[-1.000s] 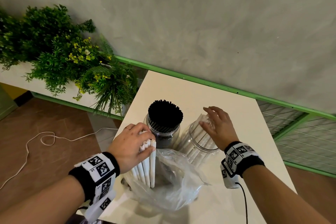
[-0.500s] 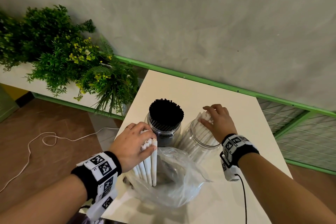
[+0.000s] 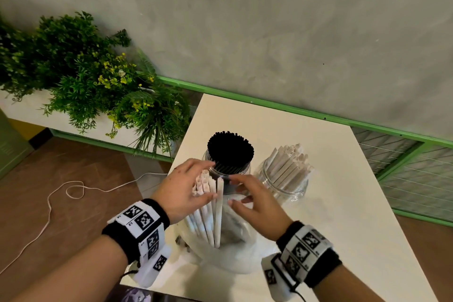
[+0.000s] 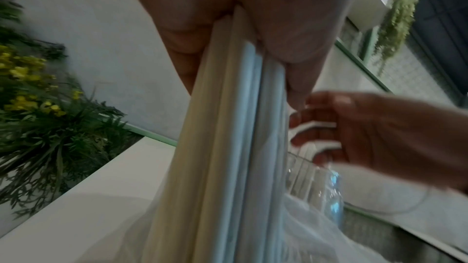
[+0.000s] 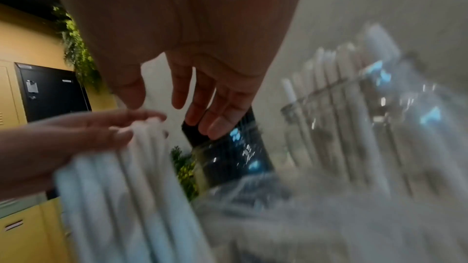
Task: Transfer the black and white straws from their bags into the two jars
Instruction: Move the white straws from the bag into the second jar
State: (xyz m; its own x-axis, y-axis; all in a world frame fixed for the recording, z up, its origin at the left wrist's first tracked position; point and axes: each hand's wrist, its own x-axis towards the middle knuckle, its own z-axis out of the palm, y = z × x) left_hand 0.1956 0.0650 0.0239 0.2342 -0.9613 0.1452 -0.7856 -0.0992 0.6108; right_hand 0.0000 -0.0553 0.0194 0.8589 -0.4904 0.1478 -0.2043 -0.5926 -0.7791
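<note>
A clear jar packed with black straws [image 3: 230, 152] stands on the white table [image 3: 343, 203]. To its right a second clear jar [image 3: 282, 186] holds white straws [image 3: 286, 167] that lean to the right. In front, a clear plastic bag [image 3: 235, 252] holds a bundle of white straws [image 3: 208, 218] standing upright. My left hand [image 3: 210, 180] grips the top of that bundle between thumb and fingers, as the left wrist view shows on the straws [image 4: 228, 147]. My right hand [image 3: 232, 191] hovers just right of the bundle with fingers spread and holds nothing.
Green plants with yellow flowers [image 3: 85, 81] fill a white planter off the table's left side. A white cord [image 3: 61, 193] lies on the brown floor. A green rail [image 3: 404, 135] and wire mesh run behind and to the right. The wall is grey.
My right hand has left the jar of white straws and moved left to the bundle in the bag. My left hand stays on the bundle, its fingers now straighter.
</note>
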